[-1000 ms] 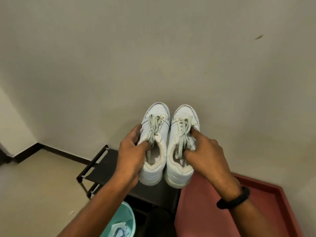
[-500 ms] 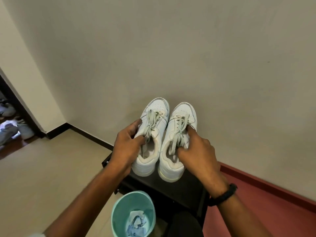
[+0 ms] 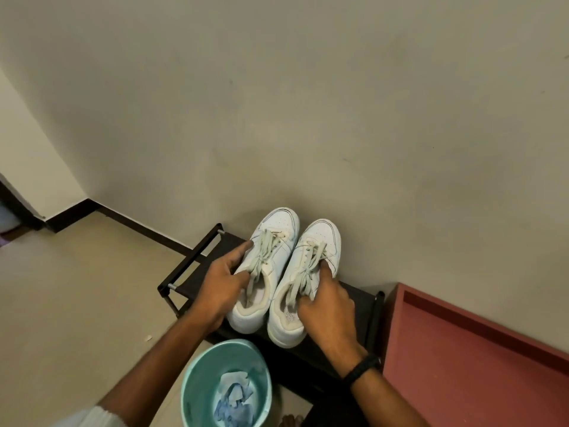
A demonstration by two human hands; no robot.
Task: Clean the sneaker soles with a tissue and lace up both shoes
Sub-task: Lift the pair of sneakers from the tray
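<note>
I am holding both light, stiff-soled-looking sneakers on the black rack, left grip curling round the collar of the left sneaker, right grip pinching the floppy laces of the right sneaker, though a collar is likely the firmer hold.

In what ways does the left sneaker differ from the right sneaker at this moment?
The left sneaker lies farther back, its toe nearer the wall, than the right sneaker. The left hand grips the left sneaker's outer side; the right hand holds the right sneaker at its laces. Both are white, laced, toes toward the wall, on the black rack.
</note>
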